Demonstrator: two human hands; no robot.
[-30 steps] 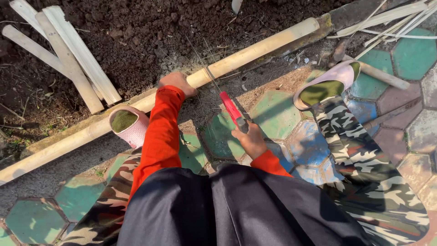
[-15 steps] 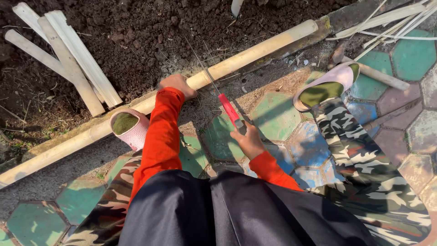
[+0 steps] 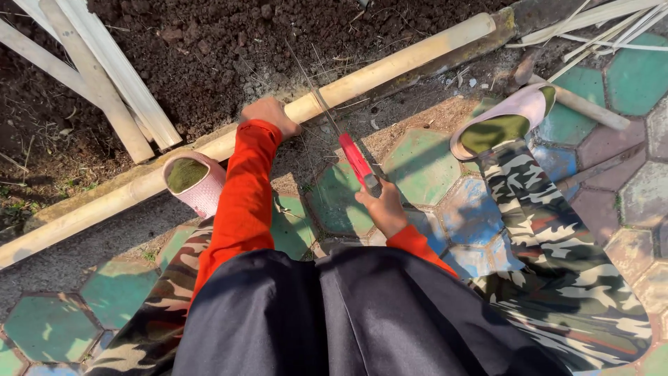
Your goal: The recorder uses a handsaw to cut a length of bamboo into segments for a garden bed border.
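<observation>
A long pale bamboo pole (image 3: 390, 66) lies slantwise along the edge of dark soil. My left hand (image 3: 270, 113), in an orange sleeve, presses down on the pole near its middle. My right hand (image 3: 379, 205) grips the red handle of a thin-bladed hand saw (image 3: 355, 159). The saw's blade reaches up and left and crosses the pole just right of my left hand. My pink slippers (image 3: 198, 182) stand on either side, the right one (image 3: 497, 125) further right.
Several split bamboo slats (image 3: 104, 76) lie on the soil (image 3: 229, 49) at upper left. More thin strips (image 3: 591, 21) lie at upper right, with a short stick (image 3: 584, 104) near my right foot. Coloured hexagonal paving (image 3: 417, 167) is underfoot.
My right hand and the saw have pulled back slightly toward me along the cut. My left hand has stayed on the pole.
</observation>
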